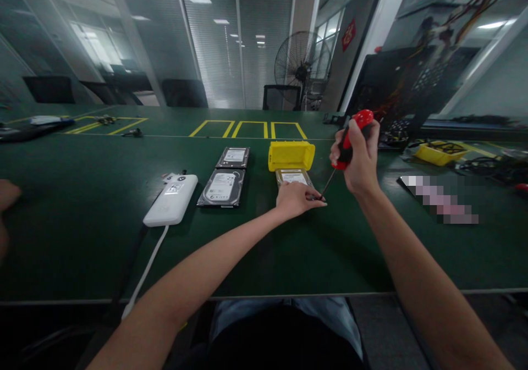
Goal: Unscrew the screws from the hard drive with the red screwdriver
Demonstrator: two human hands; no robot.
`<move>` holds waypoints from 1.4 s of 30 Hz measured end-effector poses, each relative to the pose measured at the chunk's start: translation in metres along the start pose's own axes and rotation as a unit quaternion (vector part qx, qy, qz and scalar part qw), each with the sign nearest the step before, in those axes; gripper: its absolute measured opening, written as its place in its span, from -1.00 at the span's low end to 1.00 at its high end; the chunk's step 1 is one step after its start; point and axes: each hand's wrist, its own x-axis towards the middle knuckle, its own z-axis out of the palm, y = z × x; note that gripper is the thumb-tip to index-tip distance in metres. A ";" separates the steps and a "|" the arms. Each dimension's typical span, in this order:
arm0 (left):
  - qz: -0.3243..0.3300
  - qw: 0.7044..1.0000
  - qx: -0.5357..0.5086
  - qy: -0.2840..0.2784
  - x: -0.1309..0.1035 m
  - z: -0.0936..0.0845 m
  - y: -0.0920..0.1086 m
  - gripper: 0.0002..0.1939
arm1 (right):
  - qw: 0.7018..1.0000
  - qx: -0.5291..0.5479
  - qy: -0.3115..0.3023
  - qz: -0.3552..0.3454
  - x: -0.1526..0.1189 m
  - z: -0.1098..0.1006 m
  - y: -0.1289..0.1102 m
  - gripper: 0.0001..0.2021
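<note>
My right hand (358, 153) is wrapped round the red and black handle of a screwdriver (346, 144). Its thin shaft slants down and left to the front right corner of a hard drive (293, 176). Over the front of that drive lies my left hand (297, 198), its fingers closed at the corner beside the screwdriver tip. What the tip touches is hidden by those fingers. Directly behind the drive stands a yellow plastic bin (291, 155).
Two more hard drives, a larger one (221, 187) and a smaller one (233, 157), lie to the left. A white power bank (171, 199) with a cable sits further left. A person's hand (6, 205) shows at the left edge. Another yellow bin (440, 153) is at right.
</note>
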 end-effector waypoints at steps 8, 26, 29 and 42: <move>0.010 1.000 0.005 -0.002 -0.002 0.000 -0.002 -0.69 | 1.000 -0.017 -0.019 0.000 0.001 -0.004 0.002 -0.72; 0.016 1.000 0.009 -0.004 -0.001 0.000 -0.003 -0.71 | 0.999 -0.024 -0.027 0.008 0.000 -0.005 0.001 -0.72; 0.019 1.000 0.011 -0.001 -0.001 0.001 -0.004 -0.70 | 0.999 -0.028 -0.016 -0.003 0.000 -0.004 0.002 -0.69; 0.020 1.000 0.010 -0.006 -0.001 -0.003 -0.002 -0.70 | 0.997 0.006 -0.057 0.046 0.001 -0.003 -0.005 -0.61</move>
